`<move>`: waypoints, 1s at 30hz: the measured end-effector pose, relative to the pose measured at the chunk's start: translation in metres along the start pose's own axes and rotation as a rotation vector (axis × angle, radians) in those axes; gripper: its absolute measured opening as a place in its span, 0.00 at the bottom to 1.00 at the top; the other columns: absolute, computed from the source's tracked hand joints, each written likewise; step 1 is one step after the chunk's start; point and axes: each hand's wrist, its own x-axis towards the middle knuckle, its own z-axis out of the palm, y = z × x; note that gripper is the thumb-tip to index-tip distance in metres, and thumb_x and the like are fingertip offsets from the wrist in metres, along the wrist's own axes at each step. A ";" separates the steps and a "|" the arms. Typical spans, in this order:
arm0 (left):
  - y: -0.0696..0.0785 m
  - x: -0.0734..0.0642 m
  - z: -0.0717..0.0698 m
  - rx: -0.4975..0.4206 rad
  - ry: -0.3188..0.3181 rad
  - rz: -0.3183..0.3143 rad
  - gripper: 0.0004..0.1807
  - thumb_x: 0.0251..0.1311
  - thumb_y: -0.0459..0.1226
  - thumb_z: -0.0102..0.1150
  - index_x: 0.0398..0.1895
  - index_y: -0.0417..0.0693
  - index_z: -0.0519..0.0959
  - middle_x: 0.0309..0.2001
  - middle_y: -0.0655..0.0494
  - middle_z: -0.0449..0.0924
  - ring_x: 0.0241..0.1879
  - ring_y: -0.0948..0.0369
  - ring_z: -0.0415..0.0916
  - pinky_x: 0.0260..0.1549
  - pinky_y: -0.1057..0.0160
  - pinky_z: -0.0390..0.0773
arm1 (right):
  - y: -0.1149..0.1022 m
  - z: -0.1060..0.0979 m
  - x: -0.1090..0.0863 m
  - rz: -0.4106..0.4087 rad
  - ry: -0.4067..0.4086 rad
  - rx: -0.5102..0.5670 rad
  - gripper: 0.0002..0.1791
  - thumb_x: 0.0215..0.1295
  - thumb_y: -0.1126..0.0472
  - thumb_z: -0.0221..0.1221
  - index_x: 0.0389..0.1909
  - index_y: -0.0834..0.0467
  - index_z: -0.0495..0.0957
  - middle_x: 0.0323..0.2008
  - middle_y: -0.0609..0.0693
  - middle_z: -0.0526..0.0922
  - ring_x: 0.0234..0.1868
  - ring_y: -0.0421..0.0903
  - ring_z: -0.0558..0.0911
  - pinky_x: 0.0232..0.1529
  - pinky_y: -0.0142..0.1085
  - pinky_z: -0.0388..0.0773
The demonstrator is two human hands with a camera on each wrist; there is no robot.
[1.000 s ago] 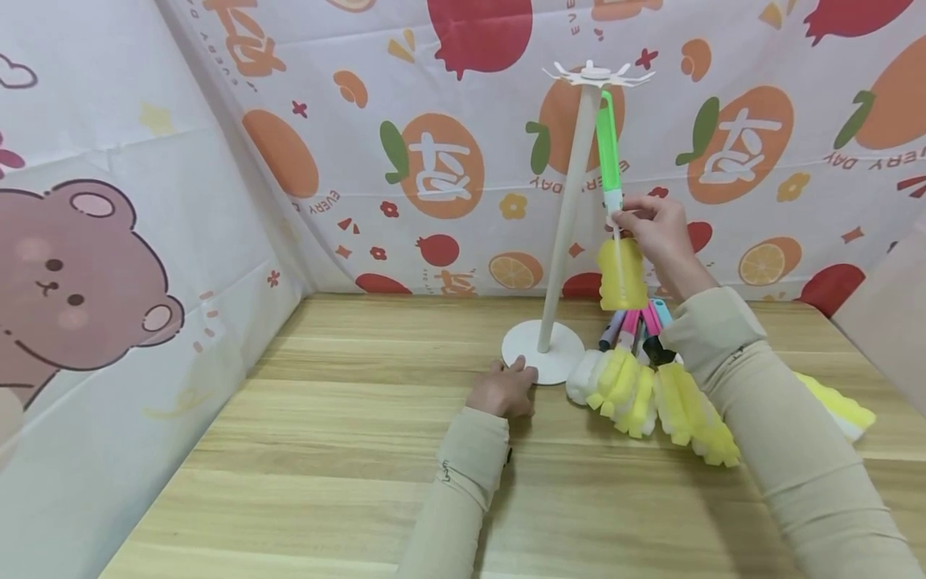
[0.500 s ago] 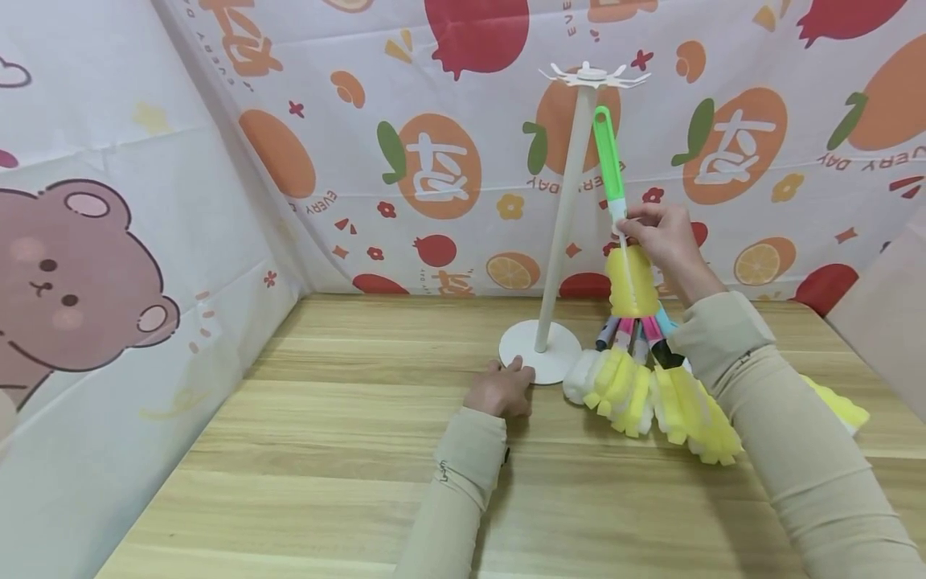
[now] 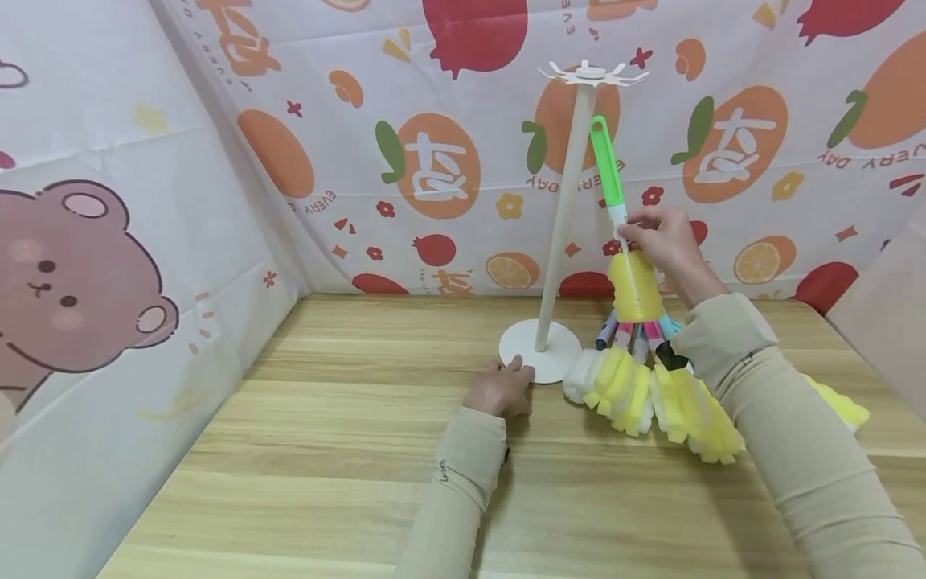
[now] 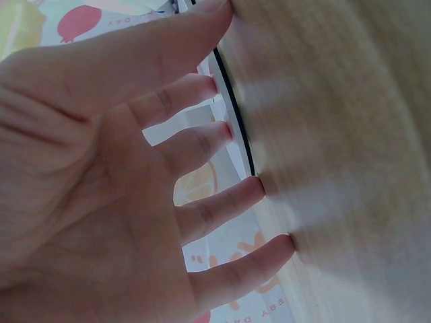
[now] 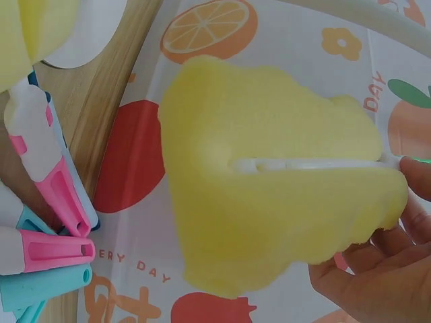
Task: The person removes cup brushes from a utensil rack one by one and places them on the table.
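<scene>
My right hand (image 3: 667, 241) pinches a sponge bottle brush (image 3: 635, 289) at the white neck between its green handle and yellow sponge head. The brush hangs in the air, handle end up and tilted left, right of a white rack's post (image 3: 567, 217). In the right wrist view the sponge head (image 5: 269, 222) fills the middle, with a white rod along it. My left hand (image 3: 501, 390) touches the near edge of the rack's round white base (image 3: 515, 342), fingers spread. In the left wrist view, some fingertips (image 4: 224, 131) meet the rim and others the tabletop.
The rack's top is a ring of white hooks (image 3: 592, 74). A fanned pile of bottle brushes (image 3: 637, 394) with coloured handles lies right of the base. Another yellow and white sponge (image 3: 839, 402) lies beyond my right forearm. Printed cloth (image 3: 325, 241) walls the wooden table.
My right hand has lowered the brush and shifted it slightly right, so its handle end has dropped away from the rack's hooks. The left hand stays at the base.
</scene>
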 end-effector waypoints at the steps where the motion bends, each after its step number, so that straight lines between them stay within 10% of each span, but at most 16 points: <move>1: 0.000 0.000 0.000 0.002 0.003 0.002 0.22 0.61 0.36 0.68 0.59 0.50 0.77 0.77 0.50 0.60 0.68 0.42 0.62 0.58 0.41 0.71 | 0.000 0.000 0.000 -0.004 -0.004 -0.001 0.23 0.76 0.55 0.56 0.63 0.65 0.75 0.53 0.59 0.77 0.46 0.51 0.79 0.58 0.43 0.78; 14: -0.001 0.000 0.000 -0.003 -0.005 -0.001 0.20 0.61 0.36 0.68 0.56 0.50 0.77 0.76 0.50 0.61 0.68 0.42 0.61 0.57 0.42 0.72 | 0.010 -0.007 -0.004 0.002 -0.077 -0.038 0.20 0.76 0.58 0.56 0.57 0.70 0.75 0.53 0.64 0.79 0.40 0.45 0.81 0.41 0.23 0.78; 30: -0.001 0.001 -0.001 0.002 -0.008 -0.003 0.19 0.61 0.37 0.68 0.56 0.50 0.77 0.76 0.50 0.60 0.68 0.42 0.61 0.55 0.42 0.73 | 0.020 -0.016 -0.007 -0.026 -0.090 -0.111 0.18 0.73 0.61 0.59 0.52 0.73 0.76 0.44 0.63 0.81 0.28 0.39 0.80 0.33 0.23 0.78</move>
